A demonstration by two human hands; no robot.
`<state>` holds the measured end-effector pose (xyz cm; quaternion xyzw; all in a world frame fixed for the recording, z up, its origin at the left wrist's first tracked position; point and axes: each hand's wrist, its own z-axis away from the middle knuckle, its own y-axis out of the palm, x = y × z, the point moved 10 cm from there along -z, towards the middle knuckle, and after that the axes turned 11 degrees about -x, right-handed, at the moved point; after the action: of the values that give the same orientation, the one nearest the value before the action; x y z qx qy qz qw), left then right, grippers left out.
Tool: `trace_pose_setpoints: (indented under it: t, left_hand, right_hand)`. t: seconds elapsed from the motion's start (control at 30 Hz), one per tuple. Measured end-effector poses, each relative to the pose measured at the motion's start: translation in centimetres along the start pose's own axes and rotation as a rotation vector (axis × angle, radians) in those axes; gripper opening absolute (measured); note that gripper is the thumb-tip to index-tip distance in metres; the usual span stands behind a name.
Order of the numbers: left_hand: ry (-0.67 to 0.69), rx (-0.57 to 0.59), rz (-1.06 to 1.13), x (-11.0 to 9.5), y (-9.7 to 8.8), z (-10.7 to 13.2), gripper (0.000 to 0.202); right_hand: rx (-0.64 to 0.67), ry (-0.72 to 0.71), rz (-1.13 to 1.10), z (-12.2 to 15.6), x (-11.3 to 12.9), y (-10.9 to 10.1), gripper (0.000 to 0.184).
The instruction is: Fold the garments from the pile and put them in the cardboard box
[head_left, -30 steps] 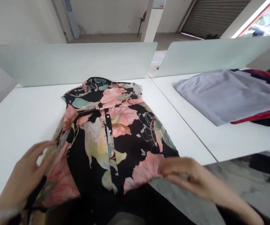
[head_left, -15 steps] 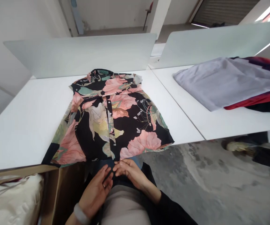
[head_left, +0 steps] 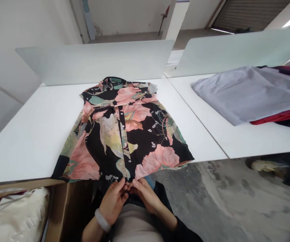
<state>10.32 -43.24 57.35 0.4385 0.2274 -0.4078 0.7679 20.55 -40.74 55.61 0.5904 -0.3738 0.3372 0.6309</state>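
A black shirt [head_left: 109,134] with large pink flowers lies spread face up, its collar away from me and its lower hem hanging over the near edge. The button placket runs down its middle. At the bottom of that placket, my left hand [head_left: 113,201] pinches the hem, thumb on top. Close beside it, my right hand [head_left: 147,196] also has thumb and fingers closed on the hem. The fingertips of both hands nearly meet, and some fingers are hidden under the cloth. A pale bangle [head_left: 102,220] circles my left wrist.
The white table [head_left: 34,134] has frosted dividers [head_left: 96,64] along its back. To the right lies a stack of folded cloth, grey fabric [head_left: 248,94] on top and red below. An open cardboard box [head_left: 59,205] holding a cream bundle [head_left: 18,218] stands at lower left.
Both hands were open just below the hem; they have moved up to it and closed on the cloth. The whole view has shifted slightly.
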Motion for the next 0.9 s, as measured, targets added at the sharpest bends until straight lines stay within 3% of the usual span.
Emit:
trace_pose_setpoints:
  t: [0.13, 0.23, 0.3, 0.4, 0.47, 0.5, 0.57, 0.63, 0.7, 0.77, 0.9]
  left_hand:
    - [0.008, -0.026, -0.023, -0.4, -0.6, 0.0, 0.025]
    - [-0.004, 0.029, -0.084, -0.1, -0.8, 0.1, 0.017]
    - [0.008, 0.154, -0.196, 0.2, -0.6, 0.5, 0.019]
    - [0.106, 0.454, -0.524, -0.2, 0.2, 2.7, 0.052]
    - [0.252, 0.58, -0.797, -1.8, -0.3, 4.4, 0.053]
    - [0.35, 0.575, -0.914, -3.3, -1.0, 5.0, 0.047]
    - [0.618, 0.398, -1.043, -8.3, -3.0, 5.5, 0.037]
    - [0.915, 0.091, -1.06, -14.3, -5.7, 6.2, 0.033]
    - [1.17, -0.174, -1.057, -18.6, -8.3, 7.0, 0.032]
    - [1.354, -0.319, -1.09, -20.7, -9.9, 7.2, 0.032]
    - [1.558, -0.374, -1.203, -21.0, -10.7, 6.2, 0.037]
  right_hand:
    - [-0.059, 0.0, -0.037, -0.5, 0.0, 0.2, 0.056]
    - [-0.018, 0.028, -0.101, -0.4, 0.5, 1.3, 0.054]
    - [0.019, 0.071, -0.12, -0.1, 0.7, 1.9, 0.05]
    - [0.045, 0.151, -0.09, 0.3, 0.3, 2.2, 0.048]
    - [0.039, 0.165, -0.069, 0.4, 0.1, 2.0, 0.05]
    - [0.035, 0.16, -0.064, 0.4, 0.1, 1.9, 0.051]
    - [0.031, 0.147, -0.059, 0.3, 0.1, 1.7, 0.051]
    - [0.039, 0.15, -0.057, 0.3, 0.1, 1.7, 0.05]
    - [0.066, 0.172, -0.076, 0.5, 0.0, 1.9, 0.048]
    - [0.122, 0.215, -0.11, 0.9, 0.0, 2.3, 0.044]
    - [0.284, 0.331, -0.236, 2.0, 0.0, 3.8, 0.035]
